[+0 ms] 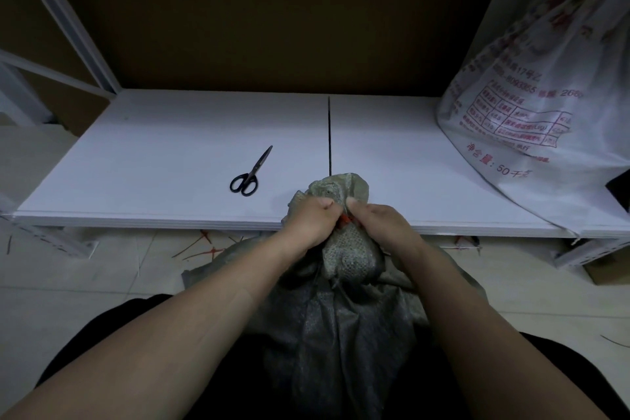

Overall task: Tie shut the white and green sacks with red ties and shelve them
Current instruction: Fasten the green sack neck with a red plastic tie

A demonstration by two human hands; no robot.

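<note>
Both hands meet at the gathered neck of the green sack, which stands on the floor between the person's forearms. The left hand is closed tight, its fingers curled round the bunched cloth and its thumb laid across the top, pointing toward the other hand. The right hand is closed just as firmly on the neck from the opposite side, thumb tip almost touching the left thumb. A short piece of red tie shows in the narrow gap between the 2 hands, against the neck; which fingers hold it is hidden. The sack's crumpled mouth rises just beyond the thumbs and overlaps the front edge of the white shelf.

Beyond the left hand and to its outer side, black-handled scissors lie closed on the shelf, well apart from the sack. Far beyond the right hand, the white sack with red print stands on the shelf's end. Loose red ties lie on the floor below the shelf edge, near the left wrist.
</note>
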